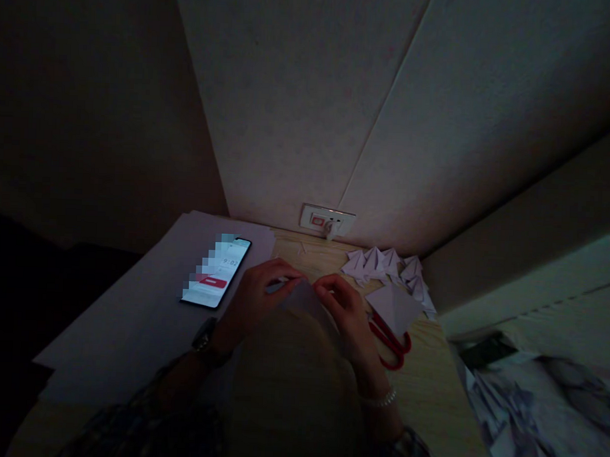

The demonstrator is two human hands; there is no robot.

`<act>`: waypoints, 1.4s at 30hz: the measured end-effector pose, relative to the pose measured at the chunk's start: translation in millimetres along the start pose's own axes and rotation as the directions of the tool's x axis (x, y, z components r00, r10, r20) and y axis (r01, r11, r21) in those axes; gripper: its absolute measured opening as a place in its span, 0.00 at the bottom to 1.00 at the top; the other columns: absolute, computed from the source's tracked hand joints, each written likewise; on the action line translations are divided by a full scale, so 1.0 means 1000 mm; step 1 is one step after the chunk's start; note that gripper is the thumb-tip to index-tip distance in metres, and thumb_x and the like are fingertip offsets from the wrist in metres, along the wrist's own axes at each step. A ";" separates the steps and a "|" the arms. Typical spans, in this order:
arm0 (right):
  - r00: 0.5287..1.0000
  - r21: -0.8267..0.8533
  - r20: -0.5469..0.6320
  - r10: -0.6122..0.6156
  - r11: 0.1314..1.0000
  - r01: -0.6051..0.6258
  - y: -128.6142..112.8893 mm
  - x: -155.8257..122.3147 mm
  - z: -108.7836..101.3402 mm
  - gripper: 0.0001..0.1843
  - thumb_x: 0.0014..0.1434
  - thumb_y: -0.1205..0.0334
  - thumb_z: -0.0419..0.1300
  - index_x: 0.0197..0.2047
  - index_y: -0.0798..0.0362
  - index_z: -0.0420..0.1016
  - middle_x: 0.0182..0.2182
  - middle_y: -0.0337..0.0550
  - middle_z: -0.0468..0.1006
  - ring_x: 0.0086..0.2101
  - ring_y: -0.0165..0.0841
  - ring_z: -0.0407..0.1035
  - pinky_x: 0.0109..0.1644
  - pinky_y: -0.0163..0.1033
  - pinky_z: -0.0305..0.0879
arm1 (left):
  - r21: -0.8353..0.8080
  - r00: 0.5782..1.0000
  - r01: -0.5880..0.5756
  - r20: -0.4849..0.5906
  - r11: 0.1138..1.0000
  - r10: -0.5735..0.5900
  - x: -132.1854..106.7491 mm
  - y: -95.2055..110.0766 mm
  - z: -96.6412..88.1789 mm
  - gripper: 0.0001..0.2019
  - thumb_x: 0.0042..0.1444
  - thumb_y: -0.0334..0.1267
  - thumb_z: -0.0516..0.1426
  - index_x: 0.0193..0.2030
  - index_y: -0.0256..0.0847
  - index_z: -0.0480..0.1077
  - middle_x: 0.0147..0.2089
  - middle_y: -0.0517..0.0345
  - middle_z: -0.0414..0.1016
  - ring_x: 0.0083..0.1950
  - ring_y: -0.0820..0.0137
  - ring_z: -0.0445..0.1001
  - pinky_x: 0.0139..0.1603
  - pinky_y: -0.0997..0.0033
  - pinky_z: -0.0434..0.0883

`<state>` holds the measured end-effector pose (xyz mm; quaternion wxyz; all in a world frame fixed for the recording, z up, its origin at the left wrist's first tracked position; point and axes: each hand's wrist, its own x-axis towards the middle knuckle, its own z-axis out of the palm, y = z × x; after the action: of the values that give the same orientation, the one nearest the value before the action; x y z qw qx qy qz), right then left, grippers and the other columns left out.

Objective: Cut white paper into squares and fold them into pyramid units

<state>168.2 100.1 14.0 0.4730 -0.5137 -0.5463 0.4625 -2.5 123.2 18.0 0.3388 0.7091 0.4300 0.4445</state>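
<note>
Between my two hands is a small piece of white paper [302, 295], its upper edge pinched from both sides. My left hand [261, 293] is closed on the paper's left side, thumb against fingers. On its right side, my right hand [343, 306] closes on it with thumb and fingertips. The paper looks folded, but dim light hides its creases. Just right of my right hand lie red-handled scissors [393, 348], partly under a folded white paper piece [393, 306]. To the left, a lit phone [216, 275] rests on a stack of white paper sheets [147, 296].
Several pointed folded paper pieces [376, 263] stand in a row at the table's back right. A wall socket [328, 220] with a plug sits just behind the wooden table [430, 366]. More white paper pieces [508, 415] lie beyond the table's right edge.
</note>
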 end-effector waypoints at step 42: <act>0.996 -0.177 0.070 -0.054 0.982 0.065 -0.001 -0.001 0.010 0.08 0.54 0.57 0.61 0.27 0.50 0.69 0.24 0.37 0.73 0.29 0.32 0.68 0.35 0.36 0.63 | -0.219 0.968 0.252 0.046 0.943 -0.248 -0.002 0.000 0.006 0.05 0.49 0.38 0.61 0.27 0.39 0.73 0.28 0.59 0.77 0.34 0.66 0.77 0.34 0.72 0.73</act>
<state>157.9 98.7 13.7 0.4206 -0.5223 -0.6158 0.4136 2.7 120.9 14.9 0.4737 0.6100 0.4610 0.4370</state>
